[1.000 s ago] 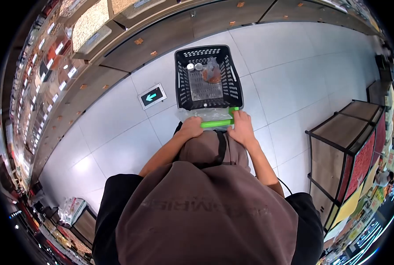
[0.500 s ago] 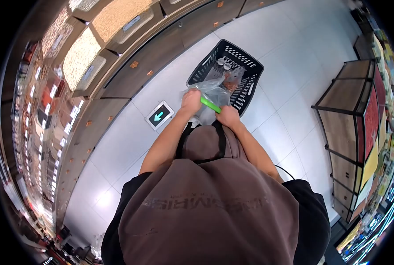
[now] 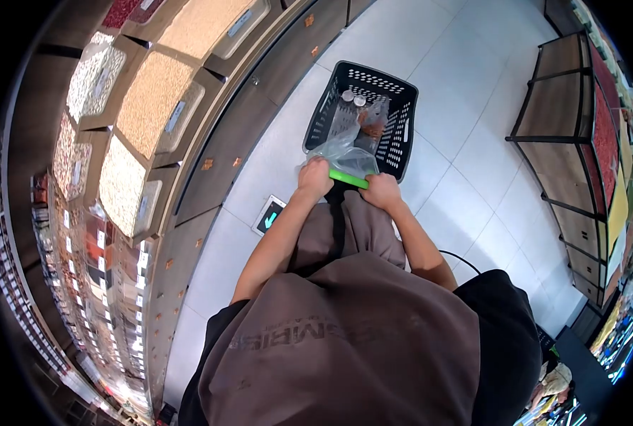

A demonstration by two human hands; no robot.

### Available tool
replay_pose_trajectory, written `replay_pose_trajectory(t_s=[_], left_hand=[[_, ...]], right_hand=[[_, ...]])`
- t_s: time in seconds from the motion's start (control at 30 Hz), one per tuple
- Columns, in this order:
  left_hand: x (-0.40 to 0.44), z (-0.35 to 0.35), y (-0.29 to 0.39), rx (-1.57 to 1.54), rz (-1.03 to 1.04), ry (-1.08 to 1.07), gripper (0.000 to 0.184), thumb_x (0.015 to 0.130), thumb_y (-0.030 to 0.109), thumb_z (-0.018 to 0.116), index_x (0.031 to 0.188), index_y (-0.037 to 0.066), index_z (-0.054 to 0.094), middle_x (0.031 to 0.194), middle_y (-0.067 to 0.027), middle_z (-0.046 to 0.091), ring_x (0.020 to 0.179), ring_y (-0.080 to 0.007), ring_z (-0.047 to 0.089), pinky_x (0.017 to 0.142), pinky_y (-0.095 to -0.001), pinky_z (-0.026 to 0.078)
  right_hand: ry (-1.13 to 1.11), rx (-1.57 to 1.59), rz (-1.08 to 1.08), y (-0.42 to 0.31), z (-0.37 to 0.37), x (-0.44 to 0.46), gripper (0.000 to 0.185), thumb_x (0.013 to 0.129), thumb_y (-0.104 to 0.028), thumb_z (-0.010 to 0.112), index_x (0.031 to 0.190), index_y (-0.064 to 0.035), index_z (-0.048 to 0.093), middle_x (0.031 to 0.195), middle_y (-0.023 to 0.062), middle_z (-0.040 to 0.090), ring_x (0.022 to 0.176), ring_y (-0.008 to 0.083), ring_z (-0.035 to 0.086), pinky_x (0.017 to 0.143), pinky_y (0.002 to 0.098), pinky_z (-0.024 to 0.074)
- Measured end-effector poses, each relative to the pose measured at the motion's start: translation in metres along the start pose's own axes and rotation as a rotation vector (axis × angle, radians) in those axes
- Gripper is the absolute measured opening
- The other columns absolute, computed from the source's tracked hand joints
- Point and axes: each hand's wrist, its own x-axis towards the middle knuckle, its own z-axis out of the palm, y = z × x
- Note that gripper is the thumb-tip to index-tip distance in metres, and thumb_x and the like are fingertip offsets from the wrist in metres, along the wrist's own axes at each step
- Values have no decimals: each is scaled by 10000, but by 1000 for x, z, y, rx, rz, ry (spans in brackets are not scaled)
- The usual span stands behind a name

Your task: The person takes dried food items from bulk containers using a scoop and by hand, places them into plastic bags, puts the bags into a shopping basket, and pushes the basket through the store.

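Observation:
Both hands grip a bright green handle, one at each end. My left hand is closed round its left end, and my right hand is wrapped round the right end. A clear plastic bag spreads just beyond the handle, close to my left hand and over the near rim of the basket. The black shopping basket stands on the floor in front of me. Inside it are white-capped clear containers and a clear bag with reddish-brown contents. How the handle joins the basket is hidden.
Wooden bins of grains and beans line the left side. To the right stands a wood-panelled display stand with a black frame. A floor sign with an arrow lies left of my forearm on the pale tiled floor.
The view has turned and shifted forward along the bins. The green handle has become more level between my hands, and more of the basket's inside shows. Both hands keep their grip.

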Motion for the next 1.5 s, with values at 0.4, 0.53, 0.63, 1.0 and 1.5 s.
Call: replay_pose_trajectory(t_s=[0.4,0.53,0.63,1.0,1.5], left_hand=[[143,-61,46,53,-103,-217,261,787,137,622,981,8,740,1075,-245,697,1060,-396,661,923,-471,527],[194,-72,54,75,-65,-223,251,790,128,610,962,-1,740,1047,-258,697,1049,-411,659,918,-479,526],[230,-83,53,102,-49,-262,296,784,152,655,996,-44,721,1116,-279,677,1090,-413,648,928,-454,533],[382,-125,81,77,131,-246,226,770,123,626,926,4,737,1012,-255,699,1008,-428,660,890,-495,528],[618,-206,174,202,270,-375,264,752,118,627,939,-30,741,1019,-293,693,1022,-447,667,909,-488,535]], right_hand=[[-15,-68,31,56,-74,109,266,782,-330,664,779,-68,714,746,175,698,747,371,695,703,485,561],[-151,-75,87,57,-115,146,252,772,-288,652,804,-52,736,823,191,721,803,364,715,765,469,576],[-185,-70,137,66,-131,183,257,758,-267,648,832,-40,743,856,209,723,842,367,716,784,465,577],[-109,-2,300,121,-196,292,239,757,-260,623,812,-67,751,854,207,720,824,393,703,784,479,568],[-40,2,436,234,-307,459,300,787,-339,625,828,-68,746,844,207,714,839,382,700,789,471,569]])
